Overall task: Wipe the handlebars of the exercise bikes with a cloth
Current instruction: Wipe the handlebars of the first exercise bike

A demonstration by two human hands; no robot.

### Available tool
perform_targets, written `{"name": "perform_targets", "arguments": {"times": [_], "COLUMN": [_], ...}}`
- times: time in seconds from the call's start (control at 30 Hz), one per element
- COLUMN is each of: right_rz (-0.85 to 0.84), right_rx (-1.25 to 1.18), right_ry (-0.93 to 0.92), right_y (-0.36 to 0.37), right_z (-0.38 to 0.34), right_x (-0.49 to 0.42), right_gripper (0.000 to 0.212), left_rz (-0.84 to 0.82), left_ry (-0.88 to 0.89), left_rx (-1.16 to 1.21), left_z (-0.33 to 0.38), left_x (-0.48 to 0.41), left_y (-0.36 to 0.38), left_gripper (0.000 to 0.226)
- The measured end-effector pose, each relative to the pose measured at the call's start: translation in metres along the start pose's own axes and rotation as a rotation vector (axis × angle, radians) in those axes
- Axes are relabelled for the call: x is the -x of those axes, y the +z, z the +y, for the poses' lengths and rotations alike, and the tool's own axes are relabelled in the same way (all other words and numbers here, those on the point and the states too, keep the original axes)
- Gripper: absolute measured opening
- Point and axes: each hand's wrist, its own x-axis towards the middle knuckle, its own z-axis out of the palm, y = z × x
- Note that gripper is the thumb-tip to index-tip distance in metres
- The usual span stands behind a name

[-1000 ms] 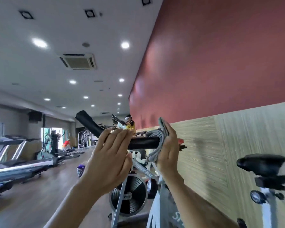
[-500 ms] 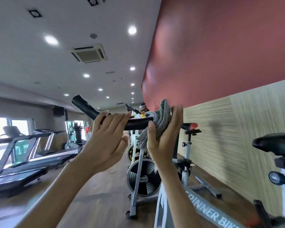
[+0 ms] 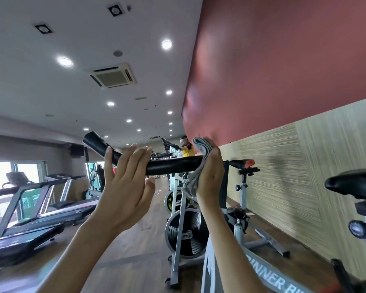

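Note:
A black padded handlebar (image 3: 171, 166) runs across the middle of the view, its left end bent upward. My right hand (image 3: 211, 176) grips a grey cloth (image 3: 195, 178) wrapped around the bar's right part, and the cloth's loose end hangs below. My left hand (image 3: 125, 187) lies against the bar further left. Its fingers are nearly straight, reaching over the top, and its thumb sits below the bar. The bike's white frame (image 3: 262, 278) with lettering shows at the bottom right.
Another spin bike stands ahead with its flywheel (image 3: 186, 233) and a red-tipped seat (image 3: 241, 163). A black saddle (image 3: 353, 182) is close on the right. Treadmills (image 3: 30, 208) line the left, and a panelled wall (image 3: 304, 176) runs along the right. A person (image 3: 186, 149) stands far back.
My left hand's fingers have straightened from a curl over the bar. My right hand keeps the cloth wrapped on the bar. The view has swung a little.

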Motion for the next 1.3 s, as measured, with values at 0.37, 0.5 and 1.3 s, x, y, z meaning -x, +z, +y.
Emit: {"name": "perform_targets", "arguments": {"times": [0.37,0.5,1.3], "right_rz": [-0.015,-0.073,0.072], "right_rx": [-0.085,0.029,-0.051], "right_ry": [-0.118,-0.227,-0.200], "right_y": [-0.007,-0.005,0.006], "right_z": [0.028,0.017,0.026], "right_x": [-0.008,0.003,-0.008], "right_gripper": [0.050,0.037,0.074], "left_rz": [-0.019,0.014,0.060], "left_ry": [0.024,0.017,0.025], "left_rx": [0.012,0.013,0.051], "left_z": [0.001,0.002,0.004], "left_x": [0.000,0.000,-0.002], "left_y": [0.003,0.007,0.009], "left_gripper": [0.057,0.054,0.050]}}
